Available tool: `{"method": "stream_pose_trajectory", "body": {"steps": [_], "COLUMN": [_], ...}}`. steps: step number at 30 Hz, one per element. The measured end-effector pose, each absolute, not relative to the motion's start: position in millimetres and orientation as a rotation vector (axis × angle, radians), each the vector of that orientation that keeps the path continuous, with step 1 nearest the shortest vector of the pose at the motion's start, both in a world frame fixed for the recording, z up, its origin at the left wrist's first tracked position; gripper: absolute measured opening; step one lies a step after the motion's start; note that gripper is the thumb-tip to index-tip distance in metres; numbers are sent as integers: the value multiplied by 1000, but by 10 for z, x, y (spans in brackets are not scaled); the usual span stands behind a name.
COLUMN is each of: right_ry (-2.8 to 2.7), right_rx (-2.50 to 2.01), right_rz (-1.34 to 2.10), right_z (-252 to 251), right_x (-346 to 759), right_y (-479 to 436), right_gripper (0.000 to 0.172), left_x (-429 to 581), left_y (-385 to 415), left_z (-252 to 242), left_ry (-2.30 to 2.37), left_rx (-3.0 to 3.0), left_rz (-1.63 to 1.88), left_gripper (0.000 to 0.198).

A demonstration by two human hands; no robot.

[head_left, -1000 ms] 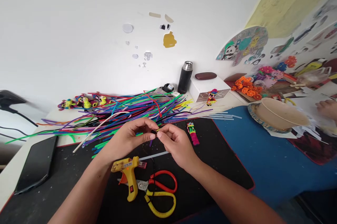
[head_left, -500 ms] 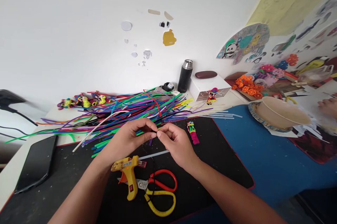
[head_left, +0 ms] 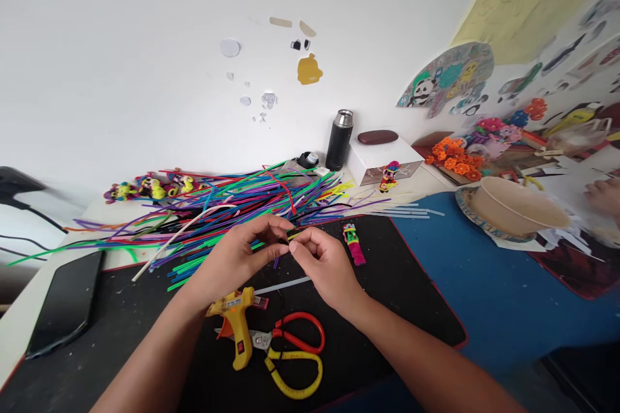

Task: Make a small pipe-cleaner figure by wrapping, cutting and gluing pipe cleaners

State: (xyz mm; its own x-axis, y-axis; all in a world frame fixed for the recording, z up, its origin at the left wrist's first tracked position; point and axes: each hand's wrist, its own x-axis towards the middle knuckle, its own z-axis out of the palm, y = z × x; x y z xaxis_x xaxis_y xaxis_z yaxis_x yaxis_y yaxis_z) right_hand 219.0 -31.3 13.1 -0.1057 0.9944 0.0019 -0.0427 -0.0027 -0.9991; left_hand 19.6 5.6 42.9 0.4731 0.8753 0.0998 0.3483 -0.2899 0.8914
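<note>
Above the black mat, my left hand and my right hand meet fingertip to fingertip. Both are closed in a pinch around something small, of which only a dark and yellowish bit shows; the fingers hide its kind. Just below them lies a yellow hot glue gun, a pale glue stick reaching out from its back. Scissors with one red and one yellow handle lie partly under the gun. Right of my right hand rests a pink, green and yellow fuzzy piece.
Behind my hands spreads a heap of coloured pipe cleaners. A black phone lies at left. Farther back stand a black flask, a white box and a small fuzzy figure. At right are a beige bowl and another person's hand.
My left fingertips have shifted slightly, with a little more of a gap between its index finger and thumb. The view has moved a touch; everything on the table lies as before.
</note>
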Motion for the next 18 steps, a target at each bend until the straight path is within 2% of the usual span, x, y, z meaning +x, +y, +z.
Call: {"method": "stream_pose_trajectory", "body": {"steps": [2,6,18], "right_ry": [-1253,-1271,-1276], "right_rx": [-1123,-1132,-1148], "right_rz": [1300,1279,1261], "right_z": [143,162,162], "right_x": [2187,2183,2170], "right_y": [-315,-324,-337], "right_gripper": [25,25,25], "left_x": [194,199,212], "left_y": [57,54,45], "left_z": [442,497,531], "left_ry": [1041,1056,1061], "left_rx": [1834,1853,1932], "left_rz": [762,723,713], "left_gripper": [27,17,10]}}
